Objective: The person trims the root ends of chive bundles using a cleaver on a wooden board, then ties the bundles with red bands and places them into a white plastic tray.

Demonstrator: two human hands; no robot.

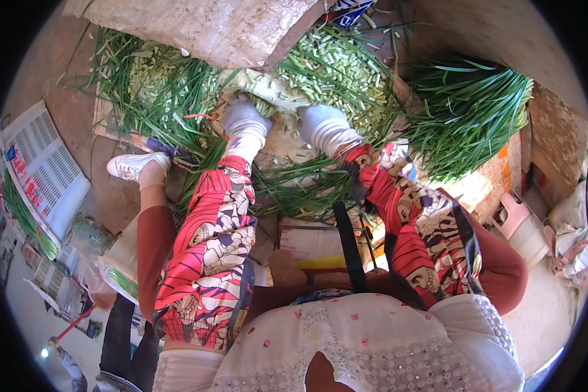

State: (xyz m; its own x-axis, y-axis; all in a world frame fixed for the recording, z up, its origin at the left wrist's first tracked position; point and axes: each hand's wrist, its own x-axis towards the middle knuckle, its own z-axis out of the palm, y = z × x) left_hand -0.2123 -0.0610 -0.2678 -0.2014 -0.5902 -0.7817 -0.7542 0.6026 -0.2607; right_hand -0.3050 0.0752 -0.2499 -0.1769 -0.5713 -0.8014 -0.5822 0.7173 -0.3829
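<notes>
My left hand [245,117], in a pale grey glove, is curled over a small bunch of green stalks [262,106] on a light board [287,134]. Close by on the right, my right hand [323,124], gloved the same way, is closed above the board; what it holds, if anything, I cannot make out. Heaps of short-cut pale green stem pieces [336,62] lie beyond and to both sides of my hands. Long grassy leaves [300,186], looking like chives, are strewn along the near side of the board. Patterned red sleeve covers reach down to both wrists.
A large bunch of long green leaves [467,117] lies at right, next to a pink plastic stool [519,222]. A pale slab [209,29] overhangs the far side. At left are a white shoe [137,166] and a printed carton [46,170]. Another person's dark-trousered legs [127,346] show lower left.
</notes>
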